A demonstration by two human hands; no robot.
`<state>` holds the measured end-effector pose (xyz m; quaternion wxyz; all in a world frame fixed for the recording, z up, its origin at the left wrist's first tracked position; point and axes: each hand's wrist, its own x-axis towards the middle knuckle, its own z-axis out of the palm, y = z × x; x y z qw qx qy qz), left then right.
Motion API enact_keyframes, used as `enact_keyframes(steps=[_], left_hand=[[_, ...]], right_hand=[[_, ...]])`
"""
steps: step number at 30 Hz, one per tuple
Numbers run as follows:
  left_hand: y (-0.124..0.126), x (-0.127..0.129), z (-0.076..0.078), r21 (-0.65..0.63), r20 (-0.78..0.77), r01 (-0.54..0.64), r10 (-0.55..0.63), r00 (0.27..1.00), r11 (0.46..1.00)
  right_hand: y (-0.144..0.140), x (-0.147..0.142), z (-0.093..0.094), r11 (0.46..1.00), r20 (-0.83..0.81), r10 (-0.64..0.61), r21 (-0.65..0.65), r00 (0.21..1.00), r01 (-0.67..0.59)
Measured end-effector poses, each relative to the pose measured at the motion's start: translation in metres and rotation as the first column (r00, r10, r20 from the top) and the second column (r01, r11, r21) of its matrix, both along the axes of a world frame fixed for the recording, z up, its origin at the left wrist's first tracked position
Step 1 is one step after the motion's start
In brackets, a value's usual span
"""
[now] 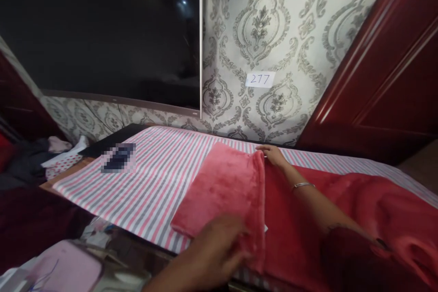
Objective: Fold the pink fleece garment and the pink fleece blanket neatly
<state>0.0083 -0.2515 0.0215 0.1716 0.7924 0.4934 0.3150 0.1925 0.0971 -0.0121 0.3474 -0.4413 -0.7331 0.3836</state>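
Lengthwise, the folded pink towel [224,187] runs away from the viewer; both hands, left [219,248] and right [273,155], grip its right edge.

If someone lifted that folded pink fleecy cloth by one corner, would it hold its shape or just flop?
Probably flop: the folded pink fleecy cloth bends softly where the left hand grips its near edge and the right hand holds its far corner. It looks plush and light, so likely easy to lift. On the striped sheet it would likely drag and bunch rather than slide.
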Motion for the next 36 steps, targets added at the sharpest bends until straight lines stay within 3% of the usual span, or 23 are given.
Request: enact_keyframes(steps=[2, 4, 6, 9, 11, 14, 17, 20, 22, 25, 28, 30, 33, 36], left_hand=[[0.003, -0.032, -0.002, 0.111, 0.078, -0.224, 0.217, 0.973, 0.968], [0.009, -0.069, -0.010, 0.166, 0.150, -0.486, 0.465, 0.872, 0.858], [0.016, -0.099, -0.021, 0.023, 0.192, -0.622, 0.607, 0.771, 0.783], [0.022, -0.119, -0.037, -0.334, 0.234, -0.569, 0.651, 0.723, 0.752], [0.024, -0.113, -0.043, -0.428, 0.267, -0.483, 0.617, 0.740, 0.764], [0.027, -0.093, -0.045, -0.388, 0.302, -0.384, 0.509, 0.806, 0.838], [0.030, -0.081, -0.051, -0.329, 0.247, -0.421, 0.507, 0.826, 0.846], [0.029, -0.088, -0.056, -0.302, 0.247, -0.444, 0.519, 0.819, 0.844], [0.027, -0.105, -0.050, -0.264, 0.269, -0.450, 0.513, 0.815, 0.853], [0.020, -0.147, -0.025, -0.184, 0.262, -0.514, 0.546, 0.796, 0.838], [0.010, -0.205, 0.007, -0.105, 0.202, -0.616, 0.623, 0.756, 0.781], [0.002, -0.246, 0.022, -0.078, 0.165, -0.678, 0.680, 0.714, 0.731], [-0.008, -0.295, 0.024, -0.072, 0.045, -0.739, 0.742, 0.669, 0.670], [-0.011, -0.315, 0.003, 0.016, -0.113, -0.848, 0.844, 0.525, 0.529]], right_hand=[[0.009, 0.000, 0.001, 0.999, 0.051, -0.014, 0.038, 0.999, 0.013], [0.014, -0.006, 0.001, 0.998, 0.118, 0.016, 0.065, 0.993, -0.024], [0.013, -0.014, 0.000, 0.994, 0.201, 0.067, 0.067, 0.977, -0.082], [0.006, -0.024, -0.005, 0.988, 0.340, 0.126, 0.036, 0.932, -0.147], [0.000, -0.027, -0.007, 0.984, 0.422, 0.150, 0.021, 0.894, -0.176], [-0.005, -0.026, -0.009, 0.974, 0.512, 0.196, 0.001, 0.837, -0.229], [-0.003, -0.027, -0.015, 0.971, 0.562, 0.179, 0.032, 0.807, -0.238], [0.001, -0.034, -0.017, 0.974, 0.554, 0.090, 0.122, 0.827, -0.188], [0.004, -0.048, -0.009, 0.970, 0.519, 0.053, 0.176, 0.853, -0.168], [0.004, -0.092, 0.016, 0.946, 0.494, 0.050, 0.255, 0.868, -0.200], [-0.001, -0.163, 0.041, 0.911, 0.480, 0.009, 0.357, 0.877, -0.205], [-0.007, -0.214, 0.047, 0.904, 0.461, 0.011, 0.376, 0.888, -0.206], [-0.015, -0.277, 0.034, 0.900, 0.454, 0.027, 0.377, 0.890, -0.220], [-0.022, -0.306, 0.007, 0.900, 0.474, 0.074, 0.347, 0.877, -0.263]])
